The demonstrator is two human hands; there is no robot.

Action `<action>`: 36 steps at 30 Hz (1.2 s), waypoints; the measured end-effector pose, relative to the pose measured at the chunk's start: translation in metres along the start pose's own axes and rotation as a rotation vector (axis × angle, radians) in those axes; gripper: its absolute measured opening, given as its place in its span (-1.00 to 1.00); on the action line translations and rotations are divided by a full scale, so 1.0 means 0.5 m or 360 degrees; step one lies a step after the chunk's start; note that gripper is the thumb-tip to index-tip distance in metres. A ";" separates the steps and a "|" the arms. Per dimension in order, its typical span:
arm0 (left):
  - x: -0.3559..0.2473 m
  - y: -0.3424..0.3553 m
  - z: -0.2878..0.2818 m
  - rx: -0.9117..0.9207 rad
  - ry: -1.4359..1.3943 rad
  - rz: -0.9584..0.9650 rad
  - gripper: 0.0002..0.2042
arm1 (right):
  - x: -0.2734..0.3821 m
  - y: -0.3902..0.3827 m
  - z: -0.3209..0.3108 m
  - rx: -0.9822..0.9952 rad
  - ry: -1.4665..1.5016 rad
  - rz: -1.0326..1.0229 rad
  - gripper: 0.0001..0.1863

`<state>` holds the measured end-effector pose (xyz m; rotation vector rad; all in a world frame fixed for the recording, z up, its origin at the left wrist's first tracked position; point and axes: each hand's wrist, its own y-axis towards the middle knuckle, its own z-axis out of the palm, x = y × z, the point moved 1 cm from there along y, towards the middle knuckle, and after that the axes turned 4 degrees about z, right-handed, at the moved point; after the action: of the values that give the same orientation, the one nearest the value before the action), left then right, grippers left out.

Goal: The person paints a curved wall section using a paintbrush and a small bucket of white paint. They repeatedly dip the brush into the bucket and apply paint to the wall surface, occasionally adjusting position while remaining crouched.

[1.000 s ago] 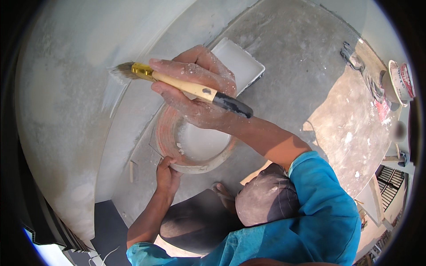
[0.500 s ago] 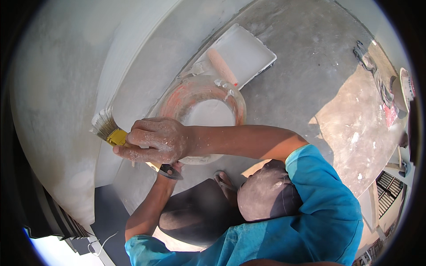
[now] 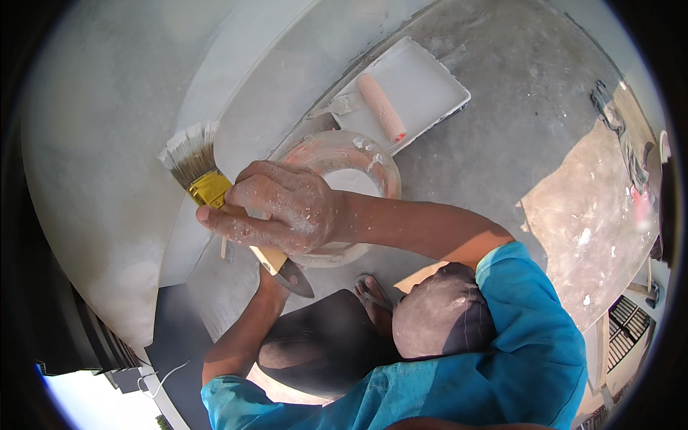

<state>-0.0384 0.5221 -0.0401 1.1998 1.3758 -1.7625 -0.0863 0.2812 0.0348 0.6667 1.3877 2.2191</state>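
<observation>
My right hand (image 3: 290, 208) is closed round a flat paintbrush (image 3: 269, 256) with a yellow ferrule, a pale handle and a dark handle end. White paint coats its splayed bristle tips, which are at the grey wall; whether they press on it I cannot tell. White specks dot the hand. Under the handle my left forearm (image 3: 247, 330) comes up from the lower left, its hand hidden behind my right hand and the brush. Partly covered by my right hand and forearm is a round bucket (image 3: 387, 172), smeared orange inside, with white paint in it.
Beyond the bucket a paint tray (image 3: 430, 79) of white paint holds a pinkish roller (image 3: 382, 107). A curved wall (image 3: 93, 179) rises on the left. Grey cloth (image 3: 616, 129) lies far right on the concrete floor (image 3: 494, 143). My bent knees are close below the bucket.
My right hand and the brush have shifted a little up and right, and the brush has turned steeper. The fingers of my left hand, partly seen before, are now hidden.
</observation>
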 end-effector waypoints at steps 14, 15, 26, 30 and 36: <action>-0.031 -0.037 0.072 -0.0125 0.0017 -0.0113 -0.55 | -0.146 0.246 -0.381 -0.0686 -0.0915 0.0338 -0.67; -0.034 -0.035 0.079 -0.0091 0.0004 -0.0112 -0.56 | -0.126 0.243 -0.366 -0.0630 -0.0996 0.0215 -0.67; -0.017 -0.017 0.141 0.0026 -0.0040 -0.0008 -0.56 | -0.013 0.125 -0.125 -0.0069 0.0363 0.0318 -0.63; -0.023 -0.030 0.147 0.0039 0.0037 -0.0117 -0.51 | -0.186 0.218 -0.395 -0.0362 -0.0132 0.0354 -0.72; -0.018 -0.025 0.158 -0.0042 0.0060 -0.0150 -0.54 | -0.328 0.355 -0.718 -0.1098 -0.0568 0.0666 -0.69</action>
<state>-0.0684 0.4498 -0.0222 1.1771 1.4951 -1.7879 -0.1938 -0.1381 0.0318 1.0744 0.2768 2.4990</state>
